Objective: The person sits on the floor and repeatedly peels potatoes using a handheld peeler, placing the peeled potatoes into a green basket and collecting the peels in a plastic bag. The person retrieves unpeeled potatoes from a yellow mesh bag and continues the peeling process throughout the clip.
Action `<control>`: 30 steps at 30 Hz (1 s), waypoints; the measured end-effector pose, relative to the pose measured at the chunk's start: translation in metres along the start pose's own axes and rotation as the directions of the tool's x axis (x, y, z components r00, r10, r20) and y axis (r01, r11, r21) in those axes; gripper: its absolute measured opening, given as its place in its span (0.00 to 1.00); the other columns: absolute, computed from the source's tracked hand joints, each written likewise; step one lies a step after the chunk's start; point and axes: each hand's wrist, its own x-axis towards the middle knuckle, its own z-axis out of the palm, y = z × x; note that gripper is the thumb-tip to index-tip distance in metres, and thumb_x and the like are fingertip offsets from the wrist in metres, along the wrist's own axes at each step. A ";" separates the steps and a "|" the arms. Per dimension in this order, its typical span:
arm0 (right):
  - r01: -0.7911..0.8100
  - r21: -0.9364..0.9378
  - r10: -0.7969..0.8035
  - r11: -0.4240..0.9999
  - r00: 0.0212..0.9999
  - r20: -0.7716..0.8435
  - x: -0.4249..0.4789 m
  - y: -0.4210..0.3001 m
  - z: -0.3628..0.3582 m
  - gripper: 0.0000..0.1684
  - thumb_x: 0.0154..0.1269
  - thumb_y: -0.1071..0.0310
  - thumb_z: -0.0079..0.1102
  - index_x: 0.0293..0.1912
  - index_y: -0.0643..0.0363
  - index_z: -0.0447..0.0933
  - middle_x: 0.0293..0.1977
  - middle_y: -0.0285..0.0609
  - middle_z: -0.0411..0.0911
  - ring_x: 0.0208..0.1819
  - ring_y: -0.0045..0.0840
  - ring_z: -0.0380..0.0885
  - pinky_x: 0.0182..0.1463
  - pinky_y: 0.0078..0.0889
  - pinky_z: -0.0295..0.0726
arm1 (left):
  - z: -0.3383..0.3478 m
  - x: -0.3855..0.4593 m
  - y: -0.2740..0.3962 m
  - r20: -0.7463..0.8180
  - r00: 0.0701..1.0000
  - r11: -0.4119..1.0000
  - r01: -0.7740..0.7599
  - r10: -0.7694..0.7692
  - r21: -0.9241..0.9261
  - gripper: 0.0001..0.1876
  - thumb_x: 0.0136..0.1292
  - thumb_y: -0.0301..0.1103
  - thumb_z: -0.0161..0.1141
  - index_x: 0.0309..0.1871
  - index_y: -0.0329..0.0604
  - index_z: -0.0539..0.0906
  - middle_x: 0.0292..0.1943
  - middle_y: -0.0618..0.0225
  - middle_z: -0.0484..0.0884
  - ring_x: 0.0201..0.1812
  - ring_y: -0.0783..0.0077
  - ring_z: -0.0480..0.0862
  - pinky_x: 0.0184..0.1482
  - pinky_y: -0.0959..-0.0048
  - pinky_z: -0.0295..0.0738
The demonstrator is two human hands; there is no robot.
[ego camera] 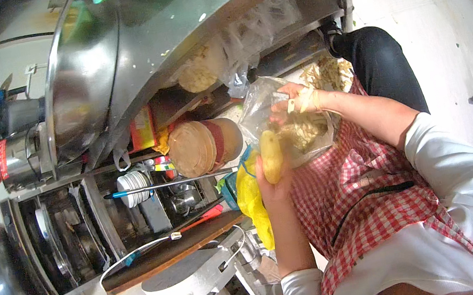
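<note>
A pale yellow peeled potato (271,153) rests upright in my left hand (275,185), whose fingers wrap its lower end. My right hand (300,99) is above and to the right of it, with bent fingers over an open clear plastic bag (257,102). Pale strips that look like peel cling to my right hand and wrist. Blur hides whether those fingers hold a tool. Peelings (306,131) fill part of the bag, which lies against my red checked apron (331,178). More peelings (327,73) are scattered on the floor beyond it.
A lidded brown tub (192,149) stands left of the bag. A yellow mesh bag (252,201) hangs close to my left forearm. Above runs a steel counter (161,33) with a lower shelf holding plastic bags (263,26). Stacked white bowls (134,188) sit further left.
</note>
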 end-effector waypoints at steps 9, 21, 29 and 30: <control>0.174 -0.430 -0.162 0.886 0.985 0.064 -0.010 -0.025 0.038 0.26 0.61 0.49 0.60 0.50 0.58 0.76 0.46 0.38 0.79 0.46 0.20 0.73 0.54 0.24 0.69 | 0.033 -0.015 0.044 0.072 0.990 0.987 0.115 -0.123 0.110 0.19 0.69 0.47 0.45 0.49 0.41 0.75 0.36 0.67 0.79 0.29 0.74 0.76 0.28 0.79 0.71; -0.123 -0.514 0.160 0.849 0.987 0.028 0.005 0.012 -0.017 0.28 0.65 0.65 0.52 0.61 0.61 0.60 0.55 0.51 0.68 0.55 0.36 0.71 0.58 0.36 0.73 | 0.030 -0.009 0.015 -0.100 0.994 0.983 0.053 -0.035 0.178 0.19 0.68 0.48 0.46 0.51 0.43 0.74 0.41 0.65 0.80 0.25 0.73 0.78 0.19 0.81 0.70; 0.228 -0.968 -0.253 0.102 0.947 0.196 -0.009 0.006 0.006 0.16 0.62 0.61 0.52 0.42 0.64 0.76 0.31 0.55 0.77 0.39 0.41 0.78 0.48 0.43 0.75 | 0.277 -0.021 0.092 0.456 0.752 0.153 -0.581 0.475 0.799 0.33 0.54 0.37 0.61 0.64 0.45 0.63 0.51 0.62 0.73 0.43 0.69 0.79 0.28 0.76 0.79; 0.152 -0.973 -0.168 0.175 0.978 0.123 -0.016 -0.002 0.009 0.16 0.62 0.61 0.52 0.42 0.64 0.76 0.31 0.56 0.77 0.38 0.43 0.78 0.46 0.44 0.75 | 0.305 -0.010 0.100 0.496 0.718 0.051 -0.591 0.487 0.805 0.30 0.58 0.34 0.59 0.64 0.45 0.63 0.53 0.62 0.72 0.45 0.69 0.78 0.30 0.75 0.78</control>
